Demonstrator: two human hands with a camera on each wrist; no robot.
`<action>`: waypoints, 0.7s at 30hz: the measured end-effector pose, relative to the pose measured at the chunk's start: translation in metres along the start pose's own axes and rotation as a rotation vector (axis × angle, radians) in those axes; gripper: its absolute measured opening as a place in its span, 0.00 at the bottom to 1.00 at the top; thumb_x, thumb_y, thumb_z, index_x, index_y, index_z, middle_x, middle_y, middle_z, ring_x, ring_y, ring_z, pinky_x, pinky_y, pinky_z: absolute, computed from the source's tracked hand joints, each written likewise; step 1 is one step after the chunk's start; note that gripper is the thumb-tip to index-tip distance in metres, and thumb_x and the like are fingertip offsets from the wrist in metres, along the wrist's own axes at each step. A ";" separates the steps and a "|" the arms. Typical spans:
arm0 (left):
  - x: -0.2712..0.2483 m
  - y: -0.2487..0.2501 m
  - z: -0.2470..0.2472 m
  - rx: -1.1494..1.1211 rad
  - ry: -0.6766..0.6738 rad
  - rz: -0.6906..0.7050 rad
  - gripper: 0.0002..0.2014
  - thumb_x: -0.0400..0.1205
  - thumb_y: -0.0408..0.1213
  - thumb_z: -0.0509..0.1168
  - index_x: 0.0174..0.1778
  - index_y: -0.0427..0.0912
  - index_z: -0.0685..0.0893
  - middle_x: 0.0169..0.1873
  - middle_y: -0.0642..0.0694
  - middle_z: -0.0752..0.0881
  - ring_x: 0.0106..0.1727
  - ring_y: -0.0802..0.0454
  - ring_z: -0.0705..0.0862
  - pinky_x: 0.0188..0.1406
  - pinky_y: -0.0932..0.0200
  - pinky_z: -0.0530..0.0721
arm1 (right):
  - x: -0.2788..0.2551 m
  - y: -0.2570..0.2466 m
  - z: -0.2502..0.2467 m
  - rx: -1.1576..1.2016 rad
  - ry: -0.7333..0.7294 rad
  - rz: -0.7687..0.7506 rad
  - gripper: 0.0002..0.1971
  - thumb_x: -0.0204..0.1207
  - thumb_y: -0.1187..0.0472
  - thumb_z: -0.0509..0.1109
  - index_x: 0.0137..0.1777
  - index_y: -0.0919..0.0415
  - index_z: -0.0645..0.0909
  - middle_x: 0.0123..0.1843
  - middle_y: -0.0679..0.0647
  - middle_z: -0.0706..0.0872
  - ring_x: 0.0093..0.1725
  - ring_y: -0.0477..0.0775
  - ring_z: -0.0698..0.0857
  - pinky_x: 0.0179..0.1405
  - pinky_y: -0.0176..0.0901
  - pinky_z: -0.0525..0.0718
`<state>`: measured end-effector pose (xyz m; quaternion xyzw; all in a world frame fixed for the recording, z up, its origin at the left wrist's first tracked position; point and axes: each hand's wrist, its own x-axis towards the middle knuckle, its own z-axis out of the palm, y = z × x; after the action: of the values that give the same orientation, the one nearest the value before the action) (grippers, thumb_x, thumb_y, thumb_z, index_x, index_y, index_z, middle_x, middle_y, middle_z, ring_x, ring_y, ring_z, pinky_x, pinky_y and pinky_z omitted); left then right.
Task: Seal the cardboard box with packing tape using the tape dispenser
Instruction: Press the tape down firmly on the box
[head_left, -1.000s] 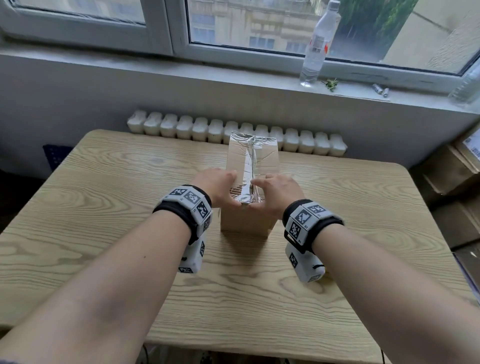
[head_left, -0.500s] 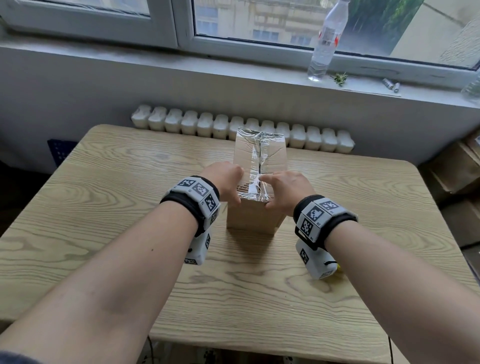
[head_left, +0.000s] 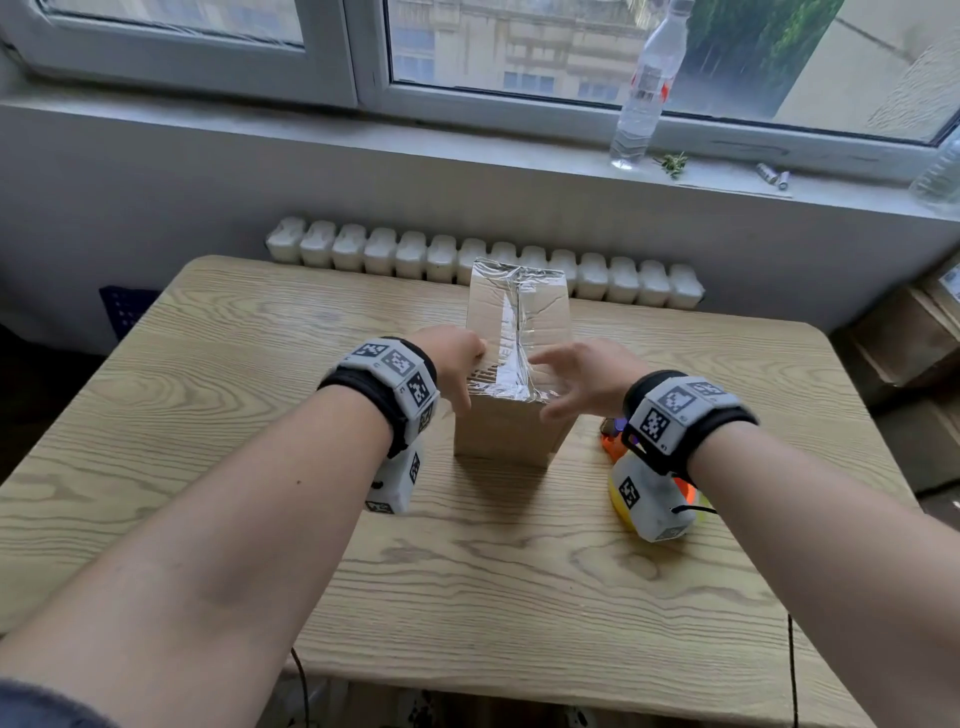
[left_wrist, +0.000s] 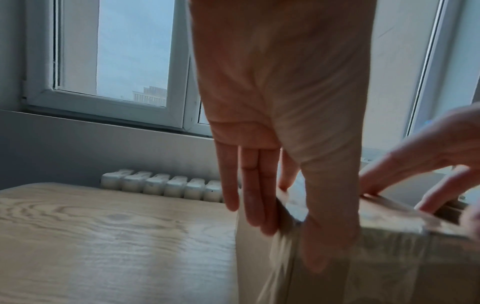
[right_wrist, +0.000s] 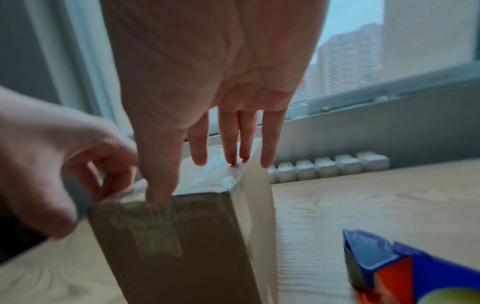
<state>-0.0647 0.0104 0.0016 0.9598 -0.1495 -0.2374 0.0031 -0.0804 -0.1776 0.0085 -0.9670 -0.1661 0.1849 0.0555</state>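
We press packing tape (head_left: 511, 332) flat over cardboard box (head_left: 506, 426) edges, left hand (head_left: 454, 364) and right hand (head_left: 582, 382) both flat-fingered, tape dispenser (right_wrist: 389, 265) parked beside

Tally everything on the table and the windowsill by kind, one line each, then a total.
Cardboard box: 1
Tape dispenser: 1
Plastic bottles on the sill: 2, one upright, one cut off at the right edge
Small batteries on the sill: 2
Green sprig on the sill: 1
Total: 7
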 end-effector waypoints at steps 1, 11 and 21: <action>-0.001 0.000 -0.003 0.014 -0.027 0.004 0.38 0.70 0.36 0.77 0.77 0.38 0.71 0.55 0.43 0.85 0.60 0.44 0.83 0.54 0.56 0.83 | -0.003 0.005 -0.003 0.064 0.029 0.008 0.34 0.70 0.47 0.76 0.76 0.45 0.71 0.73 0.50 0.79 0.72 0.53 0.77 0.69 0.48 0.75; -0.005 -0.010 0.016 0.047 0.086 0.086 0.51 0.69 0.42 0.79 0.84 0.48 0.56 0.69 0.45 0.80 0.67 0.45 0.80 0.63 0.50 0.82 | -0.008 0.025 0.015 -0.118 -0.017 0.043 0.48 0.67 0.60 0.79 0.83 0.44 0.56 0.85 0.55 0.58 0.83 0.56 0.57 0.80 0.51 0.62; 0.001 -0.011 0.022 0.067 0.112 0.099 0.53 0.68 0.35 0.80 0.84 0.48 0.54 0.64 0.42 0.84 0.63 0.43 0.82 0.61 0.48 0.83 | -0.003 0.020 0.025 -0.137 0.079 0.041 0.44 0.68 0.56 0.79 0.81 0.46 0.60 0.74 0.52 0.78 0.73 0.56 0.74 0.70 0.50 0.72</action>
<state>-0.0709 0.0218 -0.0193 0.9626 -0.2042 -0.1777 -0.0088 -0.0868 -0.1963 -0.0170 -0.9783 -0.1564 0.1360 -0.0082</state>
